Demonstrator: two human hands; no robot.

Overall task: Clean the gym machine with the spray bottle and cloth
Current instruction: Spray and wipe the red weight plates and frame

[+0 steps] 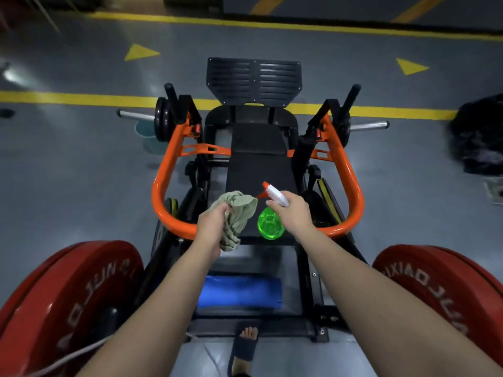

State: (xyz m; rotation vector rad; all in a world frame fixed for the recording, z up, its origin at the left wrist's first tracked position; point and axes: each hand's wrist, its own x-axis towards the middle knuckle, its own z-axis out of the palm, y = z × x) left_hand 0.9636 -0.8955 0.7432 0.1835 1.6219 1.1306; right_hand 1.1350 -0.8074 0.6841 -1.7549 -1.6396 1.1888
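Note:
The gym machine (163, 186) has an orange tube frame around a black padded seat (258, 164) and a slatted black footplate (253, 80) at the far end. My left hand (213, 223) grips a bunched grey-green cloth (236, 213) above the near end of the seat. My right hand (292, 212) holds a spray bottle (270, 223) by its white trigger head, with the orange nozzle pointing toward the cloth and the green body hanging below. Both hands hover over the seat, close together.
Large red weight plates (68, 303) (446, 289) flank me at the bottom left and right. A blue pad (239, 292) lies low inside the frame. My sandalled foot (243, 346) stands at the machine's base. A pale bucket (145, 134) sits left of the machine, a dark bag (479, 137) on the right.

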